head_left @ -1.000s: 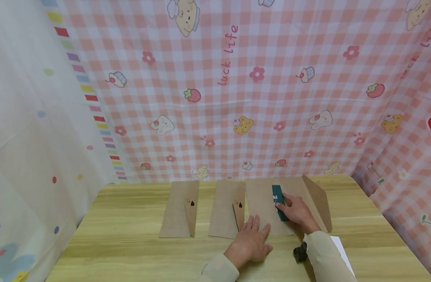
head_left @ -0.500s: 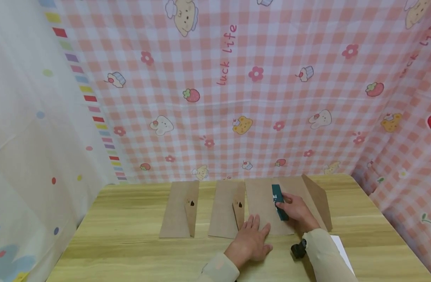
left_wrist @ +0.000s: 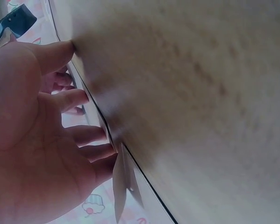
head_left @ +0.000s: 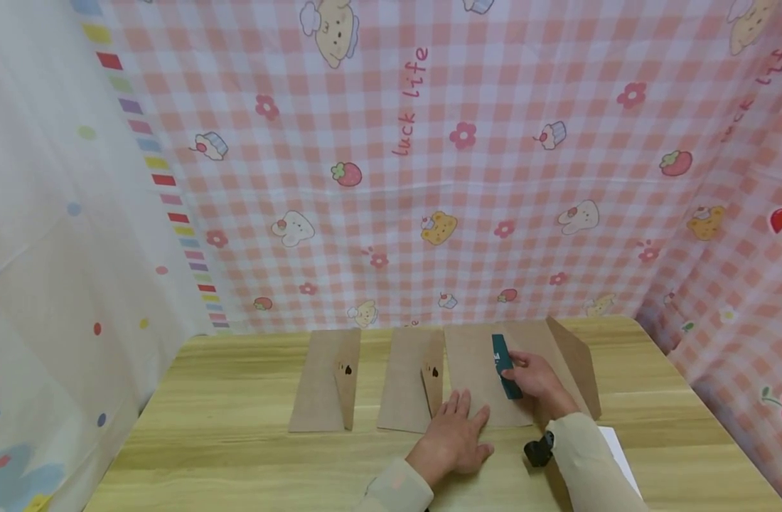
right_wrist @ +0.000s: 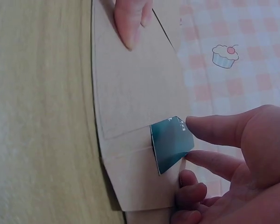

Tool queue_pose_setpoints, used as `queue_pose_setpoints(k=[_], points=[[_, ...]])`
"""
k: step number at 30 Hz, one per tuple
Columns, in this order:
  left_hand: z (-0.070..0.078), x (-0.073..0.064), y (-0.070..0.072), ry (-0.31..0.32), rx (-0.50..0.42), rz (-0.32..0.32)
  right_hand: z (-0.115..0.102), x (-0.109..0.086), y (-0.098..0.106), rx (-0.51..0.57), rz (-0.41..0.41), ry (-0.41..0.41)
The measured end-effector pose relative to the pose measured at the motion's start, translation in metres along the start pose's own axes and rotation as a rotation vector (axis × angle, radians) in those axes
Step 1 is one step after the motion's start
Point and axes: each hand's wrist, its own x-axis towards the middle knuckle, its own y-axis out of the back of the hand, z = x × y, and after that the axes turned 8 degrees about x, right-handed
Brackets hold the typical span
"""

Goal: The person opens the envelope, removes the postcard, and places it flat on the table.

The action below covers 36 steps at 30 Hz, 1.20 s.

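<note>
Right hand [head_left: 539, 378] pinches green item [head_left: 504, 365] over brown sheet [head_left: 469, 355]; left hand [head_left: 455, 436], fingers spread, touches sheet's near-left corner (presumably steadying it).

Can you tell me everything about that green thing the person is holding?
The green thing is dark teal, with white printing too small to read. It looks like stiff card with straight edges; I can't tell if it's folded. The person's right hand pinches its edge between thumb and finger. In the head view it looks long and narrow, slanting a little, seen against the rightmost brown envelope. I can't tell whether they touch.
</note>
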Motion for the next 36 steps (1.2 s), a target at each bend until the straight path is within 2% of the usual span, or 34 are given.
queue_pose_setpoints(k=[18,26,36], points=[[-0.0006,0.0006,0.0016,0.005,0.02,0.0,-0.0046,-0.0014,0.0006,0.113,-0.027,-0.004],[-0.0017,0.0008,-0.0006,-0.006,0.004,-0.004,-0.0039,-0.0023,-0.0018,0.162,-0.007,0.002],[-0.0009,0.0011,-0.0018,-0.003,0.015,0.0,-0.0018,-0.0029,-0.0038,0.126,0.037,0.02]])
